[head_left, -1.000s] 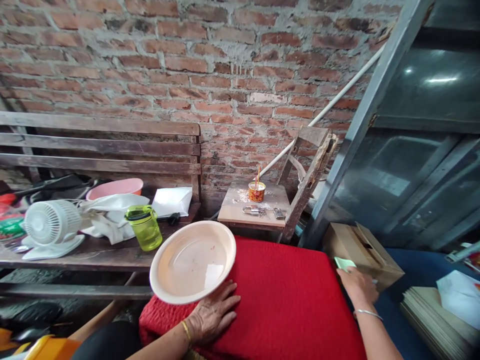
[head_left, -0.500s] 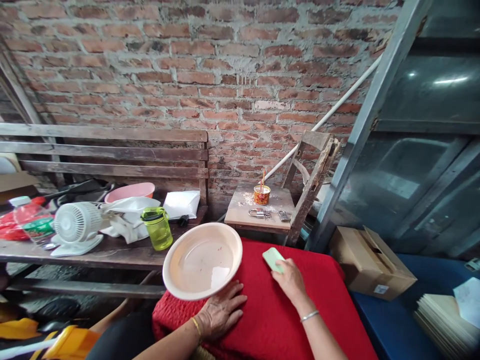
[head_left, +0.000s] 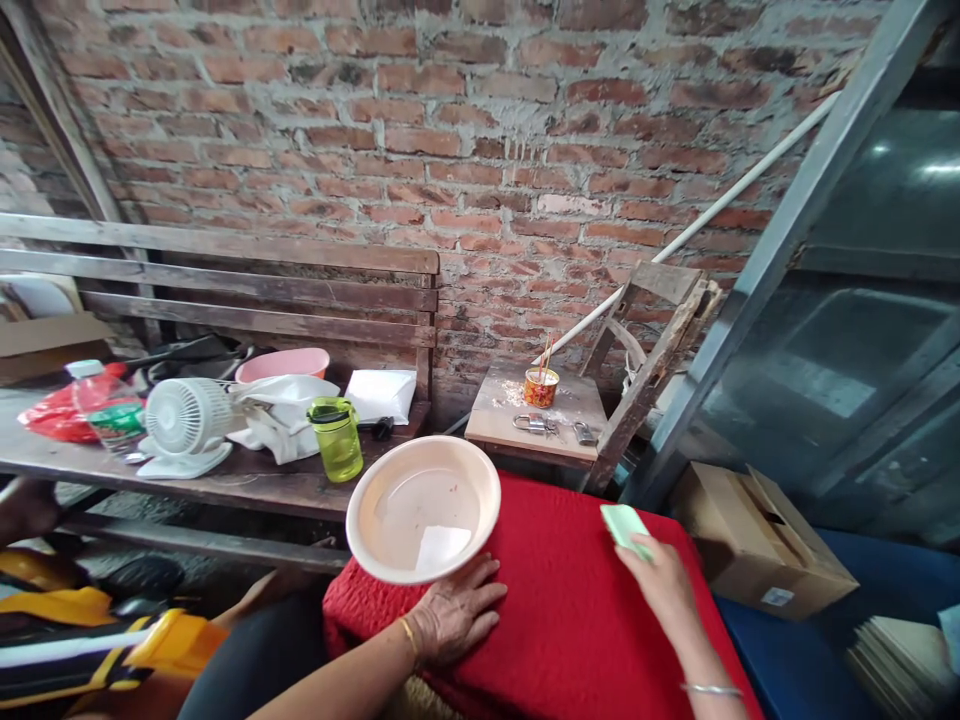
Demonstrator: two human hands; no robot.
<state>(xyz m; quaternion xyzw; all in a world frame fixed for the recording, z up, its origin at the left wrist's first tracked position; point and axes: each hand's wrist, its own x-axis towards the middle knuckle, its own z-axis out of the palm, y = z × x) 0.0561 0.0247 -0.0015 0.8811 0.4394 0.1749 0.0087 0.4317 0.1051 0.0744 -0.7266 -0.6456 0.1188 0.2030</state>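
Observation:
My right hand (head_left: 660,580) is wrapped round the rear end of a pale green, flat-topped, rounded block (head_left: 624,525), which looks like a scrubbing brush; its underside is hidden. It is over the right part of the red cloth (head_left: 555,620). My left hand (head_left: 459,612) lies flat on the cloth with fingers spread, close to the near rim of a cream plastic basin (head_left: 360,535). Inside the basin are a few dark specks and a pale, bright patch. The basin sits at the cloth's far left corner.
On the wooden bench (head_left: 247,490) at left are a white fan (head_left: 184,415), a green water bottle (head_left: 336,440) and a pink basin (head_left: 289,362). Ahead, a wooden chair (head_left: 499,425) bears a can with sticks (head_left: 540,388) and padlocks. A cardboard box (head_left: 757,550) stands right.
My right hand has slid the pale green brush to the right across the red cloth. My left hand keeps its place by the basin. The camera view has shifted a little left.

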